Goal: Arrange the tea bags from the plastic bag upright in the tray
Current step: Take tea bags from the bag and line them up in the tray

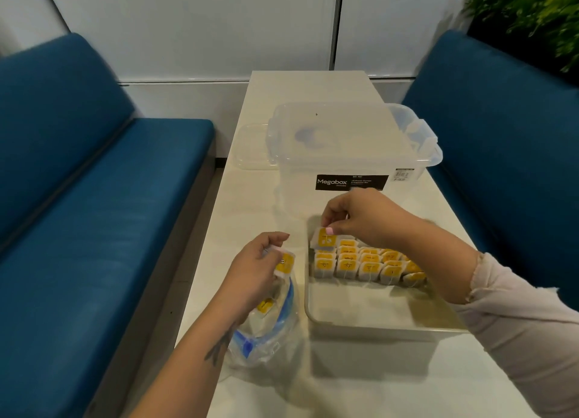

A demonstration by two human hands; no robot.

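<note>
A clear plastic tray (pixel 369 319) lies on the table in front of me. Several tea bags with yellow tags (pixel 369 262) stand upright in rows along its far side. My right hand (pixel 360 217) pinches one yellow-tagged tea bag (pixel 324 239) over the tray's far left corner. My left hand (pixel 257 267) holds another tea bag (pixel 285 262) just above the open plastic bag (pixel 269 333), which lies left of the tray with more tea bags inside.
A clear Megabox storage box (pixel 351 154) with a lid stands behind the tray, and a loose clear lid (pixel 250 146) lies to its left. Blue benches (pixel 94 198) flank the white table (pixel 344 386). A plant (pixel 532 13) is at the top right.
</note>
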